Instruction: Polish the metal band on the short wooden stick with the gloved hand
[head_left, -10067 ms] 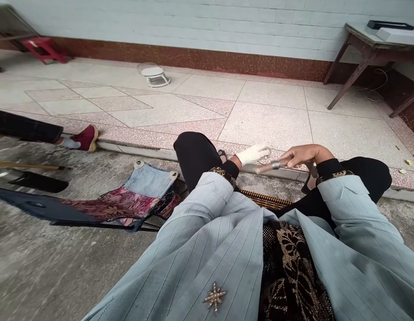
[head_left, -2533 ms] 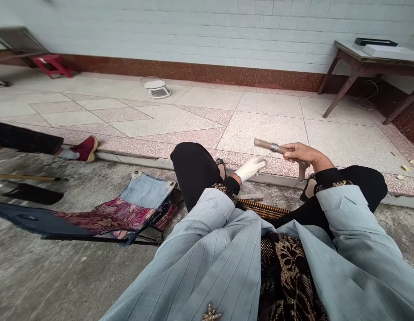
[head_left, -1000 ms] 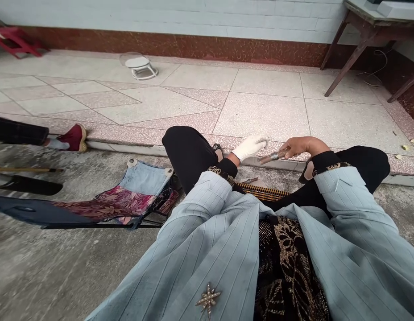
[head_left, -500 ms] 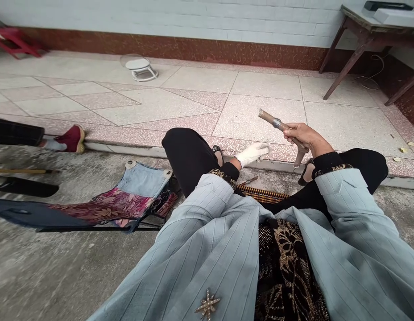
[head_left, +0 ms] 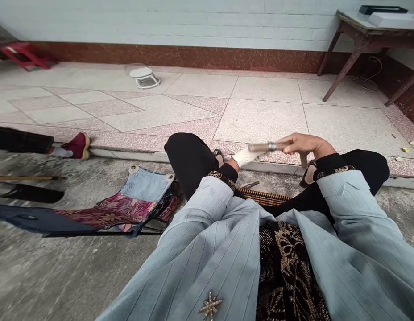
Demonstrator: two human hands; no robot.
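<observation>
My right hand (head_left: 302,143) is closed round a bent brown wooden stick (head_left: 258,147) bound with silvery wire. Its wire-bound end points left and is smeared by motion. A shorter arm of the stick points down below my fingers. My left hand (head_left: 245,158), in a white knitted glove, is just under that end; the stick partly covers it. Its fingers are curled together, and what they hold is hidden. I cannot tell whether the stick touches the glove. Between my knees, a thin reddish-brown stick-like thing (head_left: 250,184) lies by a yellow-and-black woven edge (head_left: 265,196).
A raised tiled step (head_left: 265,120) runs in front of me. On my left are a folding chair (head_left: 126,205), a black-bladed shovel (head_left: 35,192) and another person's red shoe (head_left: 78,146). Farther off stand a small white stool (head_left: 143,76), a red stool (head_left: 26,55) and a wooden table (head_left: 364,33).
The wire-bound end of the stick swings up and down; since half a second ago it has come down towards my gloved left hand. My left hand stays in nearly the same place.
</observation>
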